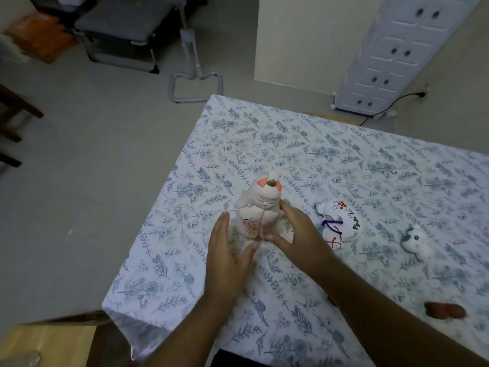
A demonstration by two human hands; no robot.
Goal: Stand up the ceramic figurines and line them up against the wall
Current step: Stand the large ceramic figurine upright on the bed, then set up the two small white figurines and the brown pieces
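1. The left hand (pixel 225 250) is open, fingers straight and together, thumb spread. Its fingertips lie beside the left flank of the tall doll figurine (pixel 260 207); whether they touch it cannot be told.
2. The right hand (pixel 293 229) is open and cupped around the right side of the same figurine. Its fingertips touch the figurine near the shoulder; its thumb lies at the base in front.
3. The tall doll figurine stands upright between both hands, near the left edge of the desk (pixel 317 160). It is white, with orange patches and a small gold knob on the head and a pink flower on the body.
4. A round white figurine (pixel 337 221) with red, green and purple markings lies on its side just right of the right hand.
5. A small white figurine (pixel 416 241) with dark markings lies further right, apart from the others.
6. A reddish-brown object (pixel 444 310) lies near the right forearm; it is blurred.
7. The desk carries a white cloth printed with blue leaves.
8. Beyond the desk: a grey floor (pixel 92 154), a grey folding chair (pixel 127 25), a white cabinet (pixel 391 54) against the wall and a black cable (pixel 391 102).
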